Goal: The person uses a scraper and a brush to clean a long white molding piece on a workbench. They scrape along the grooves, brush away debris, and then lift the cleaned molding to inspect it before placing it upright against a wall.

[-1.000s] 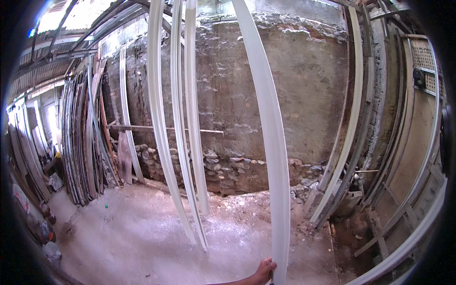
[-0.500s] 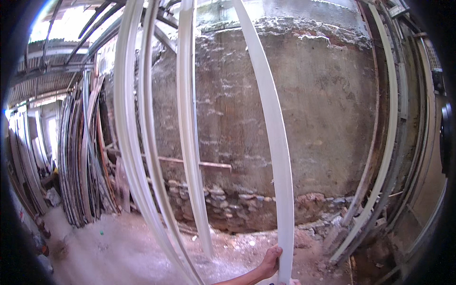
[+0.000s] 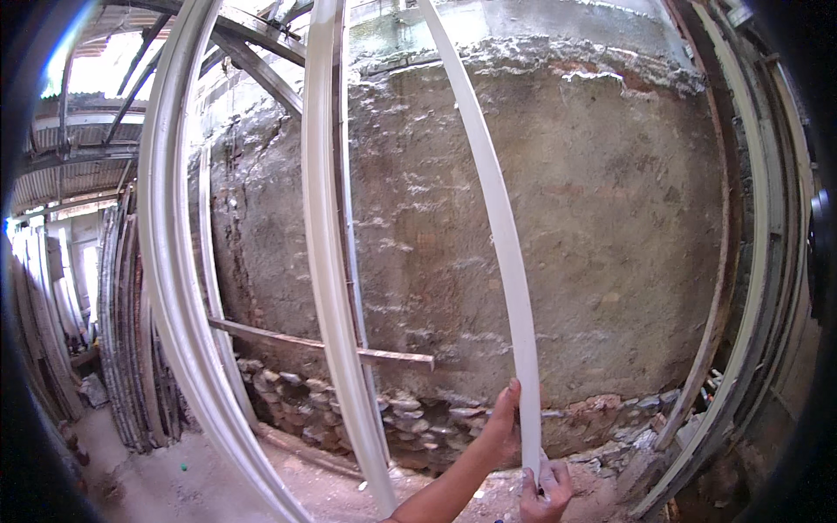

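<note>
A long, narrow white plank (image 3: pixel 503 222) stands upright in front of me, leaning slightly, its upper end running out of the top of the view. My left hand (image 3: pixel 503 425) grips it from the left side, the thumb up along the edge and the fingers partly hidden behind. Lower down, around the plank's bottom end, my right hand (image 3: pixel 551 493) is closed with its fingers bent. To the left of my hands stands a white grooved moulding strip (image 3: pixel 329 222), and further left is a thicker white moulding bundle (image 3: pixel 170 218).
Behind is a rough plastered wall (image 3: pixel 619 253) with exposed stones at its base. A wooden bar (image 3: pixel 384 356) crosses behind the strips at the left. Long timbers (image 3: pixel 741 322) lean at the right, and more boards (image 3: pixel 122 322) stand at the far left on a dusty floor (image 3: pixel 200 471).
The hands and the plank's lower end have risen in the view, and the right hand has come into sight. The plank looks narrower. The standing mouldings have shifted left in the picture.
</note>
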{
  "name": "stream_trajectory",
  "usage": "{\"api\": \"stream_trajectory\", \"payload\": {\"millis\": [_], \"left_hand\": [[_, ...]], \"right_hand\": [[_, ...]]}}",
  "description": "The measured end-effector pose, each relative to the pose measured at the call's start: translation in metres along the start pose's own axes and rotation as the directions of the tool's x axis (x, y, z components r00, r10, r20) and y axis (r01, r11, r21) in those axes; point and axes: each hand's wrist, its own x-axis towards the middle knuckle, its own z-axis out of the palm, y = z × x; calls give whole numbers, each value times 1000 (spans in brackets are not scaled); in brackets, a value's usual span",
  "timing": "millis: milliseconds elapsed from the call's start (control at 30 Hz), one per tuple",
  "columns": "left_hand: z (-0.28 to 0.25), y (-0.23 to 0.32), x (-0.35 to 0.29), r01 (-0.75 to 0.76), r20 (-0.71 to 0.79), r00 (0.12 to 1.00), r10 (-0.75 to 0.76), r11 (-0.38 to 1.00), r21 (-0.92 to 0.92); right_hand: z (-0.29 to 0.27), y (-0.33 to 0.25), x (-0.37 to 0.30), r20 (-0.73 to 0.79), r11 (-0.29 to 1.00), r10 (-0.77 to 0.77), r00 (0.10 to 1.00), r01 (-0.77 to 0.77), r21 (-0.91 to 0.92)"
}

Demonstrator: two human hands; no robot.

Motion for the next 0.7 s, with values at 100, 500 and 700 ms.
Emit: {"api": "stream_trajectory", "payload": {"millis": [100, 500, 700], "left_hand": [[-9, 30, 16, 26, 72, 997, -25, 1000, -11], [-22, 109, 73, 44, 453, 890, 56, 977, -207], [-32, 111, 73, 121, 544, 835, 76, 941, -317]], "right_hand": [[24, -16, 17, -2, 999, 24, 1000, -24, 30], [101, -41, 65, -67, 996, -79, 995, 75, -57], [112, -50, 60, -83, 993, -89, 993, 82, -80]]}}
